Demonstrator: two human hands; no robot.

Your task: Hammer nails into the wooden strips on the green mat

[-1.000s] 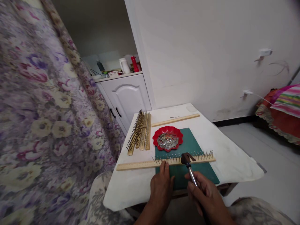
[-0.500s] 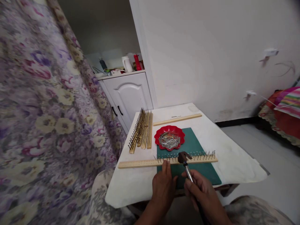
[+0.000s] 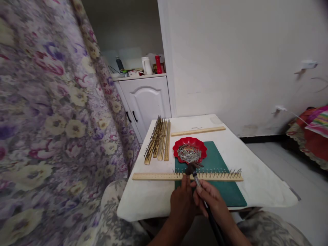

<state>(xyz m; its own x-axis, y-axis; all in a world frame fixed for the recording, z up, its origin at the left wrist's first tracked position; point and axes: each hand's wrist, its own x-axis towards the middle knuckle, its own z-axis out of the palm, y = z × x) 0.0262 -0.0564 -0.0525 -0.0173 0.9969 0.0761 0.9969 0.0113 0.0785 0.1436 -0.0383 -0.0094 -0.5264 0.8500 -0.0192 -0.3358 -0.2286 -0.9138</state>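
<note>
My right hand (image 3: 208,196) is closed round the handle of a claw hammer (image 3: 196,181). The hammer's dark head is over a pale wooden strip (image 3: 153,176) studded with upright nails (image 3: 220,173) along its right part. Small holes dot the strip's left part. My left hand (image 3: 182,201) reaches up to the strip's near edge, its front fingers stretched out and touching the wood just left of the hammer head. Its thumb side is partly hidden by the right hand. Beneath the strip lies a green mat (image 3: 230,193).
A red scalloped dish (image 3: 176,150) full of loose nails (image 3: 189,153) stands behind the strip. At the table's left are several nail-studded strips (image 3: 150,153). Another wooden strip (image 3: 198,131) lies along the back of the white-covered table (image 3: 146,201). A floral curtain (image 3: 64,136) hangs at the left.
My right hand and the hammer have shifted left, closer to my left hand, and the hammer head now covers a different stretch of strip. The whole view has moved slightly.
</note>
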